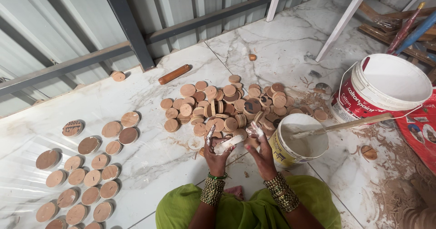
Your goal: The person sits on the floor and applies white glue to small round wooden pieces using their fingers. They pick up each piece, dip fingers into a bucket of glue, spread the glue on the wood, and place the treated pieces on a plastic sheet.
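Far left: wooden discs (91,179) lie flat in loose rows on the marble floor (154,161), faces up, well apart from the hands. One disc (72,128) at the top of the group bears dark markings. A brown wooden dowel (175,74) lies near the corrugated wall.

Centre: unsorted pile of discs (222,106), some flat, some on edge.

Left hand (215,151) grips a white-coated disc (228,143), fingers curled under it, index finger raised. The disc is held just above the floor in front of the lap, near edge of the pile; its long axis tilts up toward the right. Surface wet white all over; no bare wood visible. Right hand (262,149), fingers smeared white, closes on the disc's right end.

Right: small bucket (297,140), yellow label on its side, white paste inside, a wooden stick (345,124) resting across its rim. Beyond it, a large white bucket (383,90) with a red label band, lid on.
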`<state>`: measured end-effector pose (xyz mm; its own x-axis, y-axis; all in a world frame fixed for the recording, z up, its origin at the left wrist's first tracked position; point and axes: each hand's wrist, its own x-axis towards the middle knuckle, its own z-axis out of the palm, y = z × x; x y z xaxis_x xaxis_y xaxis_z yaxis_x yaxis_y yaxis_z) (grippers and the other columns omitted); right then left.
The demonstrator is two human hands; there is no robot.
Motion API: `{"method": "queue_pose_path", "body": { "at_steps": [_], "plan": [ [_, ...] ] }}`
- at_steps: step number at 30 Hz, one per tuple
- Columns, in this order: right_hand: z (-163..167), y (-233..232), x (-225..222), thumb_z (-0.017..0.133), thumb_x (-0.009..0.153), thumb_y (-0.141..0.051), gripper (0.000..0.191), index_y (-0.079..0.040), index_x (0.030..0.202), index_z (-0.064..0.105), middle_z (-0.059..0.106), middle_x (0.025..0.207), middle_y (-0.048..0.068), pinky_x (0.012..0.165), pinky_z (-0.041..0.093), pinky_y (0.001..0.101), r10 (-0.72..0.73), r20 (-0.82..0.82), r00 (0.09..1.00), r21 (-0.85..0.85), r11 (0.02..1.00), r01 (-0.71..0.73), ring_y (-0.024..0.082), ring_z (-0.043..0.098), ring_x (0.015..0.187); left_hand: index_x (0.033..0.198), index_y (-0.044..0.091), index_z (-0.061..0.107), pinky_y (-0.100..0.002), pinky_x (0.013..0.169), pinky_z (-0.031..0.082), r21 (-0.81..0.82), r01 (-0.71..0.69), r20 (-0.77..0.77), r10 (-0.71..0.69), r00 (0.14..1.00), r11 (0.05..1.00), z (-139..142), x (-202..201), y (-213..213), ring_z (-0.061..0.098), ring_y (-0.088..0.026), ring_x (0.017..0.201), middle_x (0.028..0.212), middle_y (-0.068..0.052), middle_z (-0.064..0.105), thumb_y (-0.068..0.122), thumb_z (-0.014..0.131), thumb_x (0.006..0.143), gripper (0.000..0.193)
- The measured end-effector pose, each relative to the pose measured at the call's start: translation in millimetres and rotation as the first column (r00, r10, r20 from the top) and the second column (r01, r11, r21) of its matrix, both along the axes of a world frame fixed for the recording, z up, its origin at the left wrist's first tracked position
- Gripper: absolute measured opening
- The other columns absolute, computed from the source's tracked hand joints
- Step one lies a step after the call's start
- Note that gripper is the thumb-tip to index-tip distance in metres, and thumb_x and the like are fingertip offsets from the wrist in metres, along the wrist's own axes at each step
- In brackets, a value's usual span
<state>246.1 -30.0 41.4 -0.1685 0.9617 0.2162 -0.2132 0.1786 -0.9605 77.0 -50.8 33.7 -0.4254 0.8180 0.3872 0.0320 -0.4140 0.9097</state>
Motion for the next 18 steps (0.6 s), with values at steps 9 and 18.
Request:
{"method": "queue_pose_path", "body": {
  "at_steps": [9,18],
  "plan": [
    [-36.1,-21.4,-7.7,0.056,0.103,-0.027,0.056,-0.004,0.153,0.043,0.050,0.152,0.013,0.118,0.030,0.0381,0.023,-0.125,0.992,-0.201,0.978,-0.048,0.018,0.044,0.139,0.147,0.002,0.050,-0.031,0.090,0.048,-0.006,-0.114,-0.030,0.114,0.993,0.993,-1.8,2.1,-0.6,0.062,-0.016,0.089,0.093,-0.004,0.077,-0.004,0.088,0.065,0.090],
    [36.6,-43.6,-25.1,0.054,0.101,-0.036,0.055,-0.003,0.144,0.054,0.038,0.160,0.019,0.119,0.022,0.0494,-0.399,0.531,0.748,0.545,0.836,0.059,0.035,0.034,0.146,0.102,0.001,0.058,-0.040,0.082,0.043,-0.085,-0.352,-0.214,0.328,0.920,0.932,-45.5,-0.7,6.5,0.047,-0.027,0.091,0.089,-0.009,0.051,0.009,0.093,0.057,0.058]
  ]
}}
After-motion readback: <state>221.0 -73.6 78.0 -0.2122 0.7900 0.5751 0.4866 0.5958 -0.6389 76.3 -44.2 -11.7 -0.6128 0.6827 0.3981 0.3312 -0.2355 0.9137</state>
